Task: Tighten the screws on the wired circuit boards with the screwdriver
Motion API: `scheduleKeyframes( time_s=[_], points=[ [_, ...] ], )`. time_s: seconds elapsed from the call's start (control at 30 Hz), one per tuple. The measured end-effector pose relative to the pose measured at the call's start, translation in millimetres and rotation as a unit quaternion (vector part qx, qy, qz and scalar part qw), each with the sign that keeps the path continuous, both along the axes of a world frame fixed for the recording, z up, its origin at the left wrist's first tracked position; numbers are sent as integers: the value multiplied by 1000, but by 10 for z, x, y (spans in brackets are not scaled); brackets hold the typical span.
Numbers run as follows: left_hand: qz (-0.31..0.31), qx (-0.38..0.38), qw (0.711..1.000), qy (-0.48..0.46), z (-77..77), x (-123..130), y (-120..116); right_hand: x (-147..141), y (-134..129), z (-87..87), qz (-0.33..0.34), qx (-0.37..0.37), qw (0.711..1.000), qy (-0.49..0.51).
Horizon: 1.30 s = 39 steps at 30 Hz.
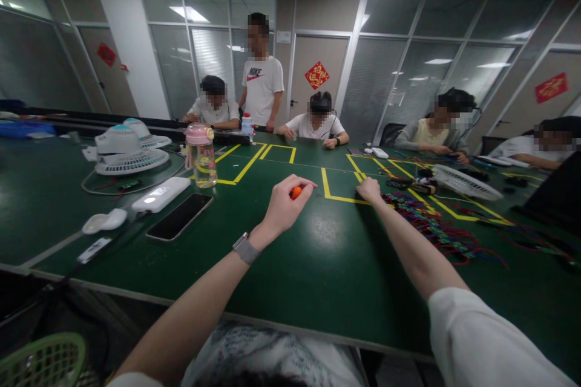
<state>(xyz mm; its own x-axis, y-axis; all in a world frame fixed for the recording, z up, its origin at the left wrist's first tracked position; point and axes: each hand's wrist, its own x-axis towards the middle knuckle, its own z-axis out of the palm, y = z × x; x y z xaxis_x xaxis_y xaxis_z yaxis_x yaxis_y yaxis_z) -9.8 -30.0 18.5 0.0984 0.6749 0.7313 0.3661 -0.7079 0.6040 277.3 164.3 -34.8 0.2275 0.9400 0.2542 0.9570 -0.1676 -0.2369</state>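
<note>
My left hand (287,199) is closed around a small round orange object (296,192), held above the green table (290,272); its exact kind is too small to tell. Across from it, my right hand (370,190) is curled at the right side of a yellow tape outline (338,198). The back of that hand faces me, so whatever its fingers hold, if anything, is hidden. Just right of it lies a long heap of small green circuit boards with red, blue and black wires (431,227).
Left of my hands are a phone (180,217), a white power bank (161,195), a pink-lidded bottle (202,157), a white earbud case (105,221) and white-blue fans (131,157). A white fan grille (467,181) lies to the right. Several people sit or stand across the table.
</note>
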Motion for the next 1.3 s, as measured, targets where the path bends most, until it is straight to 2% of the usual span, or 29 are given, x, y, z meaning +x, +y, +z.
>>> scheduleKeyframes(
  time_s=[0.17, 0.23, 0.3, 0.33, 0.4, 0.5, 0.6, 0.7, 0.9, 1.07, 1.3],
  points=[
    [0, -12, 1000, -11, 23, 2, -24, -265, -263, -28, 179, -1, 984, 20],
    [-6, -28, 999, -29, 31, -5, -26, -395, -500, -81, 249, 0, 968, 26],
    [-38, -57, 996, -62, 36, -13, -19, -506, -821, -144, 309, 2, 951, 32],
    [-63, -74, 992, -81, 38, -14, -13, -551, -1004, -175, 349, 4, 936, 39],
    [-108, -100, 982, -120, 40, -7, 4, -621, -1388, -229, 482, 37, 872, 79],
    [-129, -111, 971, -166, 34, 26, 31, -699, -1900, -282, 555, 61, 821, 119],
    [-169, -125, 955, -210, 17, 72, 45, -760, -2212, -292, 552, 65, 820, 136],
    [-227, -144, 930, -250, 2, 112, 33, -799, -2303, -273, 544, 57, 827, 133],
    [-267, -129, 915, -275, -23, 193, -36, -803, -2209, -282, 544, 39, 820, 172],
    [-295, -149, 913, -239, -95, 283, -101, -803, -2161, -295, 518, 0, 816, 257],
    [-315, -157, 911, -215, -167, 370, -167, -806, -2133, -265, 492, -66, 794, 350]
  ],
)
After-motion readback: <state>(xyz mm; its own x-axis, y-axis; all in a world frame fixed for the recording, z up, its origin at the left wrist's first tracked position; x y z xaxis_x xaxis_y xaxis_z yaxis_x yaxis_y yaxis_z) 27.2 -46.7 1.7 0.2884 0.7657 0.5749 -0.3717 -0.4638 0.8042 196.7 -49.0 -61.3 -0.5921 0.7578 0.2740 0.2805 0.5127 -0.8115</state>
